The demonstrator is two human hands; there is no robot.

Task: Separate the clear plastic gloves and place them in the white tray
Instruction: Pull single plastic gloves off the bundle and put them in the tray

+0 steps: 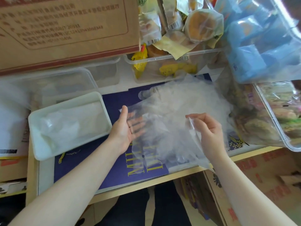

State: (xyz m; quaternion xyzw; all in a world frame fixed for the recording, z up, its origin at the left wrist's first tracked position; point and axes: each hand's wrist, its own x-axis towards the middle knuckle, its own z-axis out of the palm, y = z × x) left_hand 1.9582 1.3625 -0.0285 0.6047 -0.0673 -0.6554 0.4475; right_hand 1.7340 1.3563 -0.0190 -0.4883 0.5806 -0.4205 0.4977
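Observation:
A heap of clear plastic gloves [182, 101] lies on the dark blue mat in the middle of the table. My left hand [128, 126] is palm up with straight fingers slid under a thin glove sheet [156, 137] at the heap's near-left edge. My right hand [206, 128] pinches the edge of that sheet between thumb and fingertips, lifting it slightly. The white tray [36, 126] sits at the left, tilted, with a few clear gloves [65, 126] lying inside it.
A clear lidded container [65, 82] stands behind the tray. A clear bin of packaged snacks [171, 62] is at the back, and another bin [280, 118] at the right. A large cardboard box [65, 30] overhangs the back left. The table's front edge [146, 181] runs close to me.

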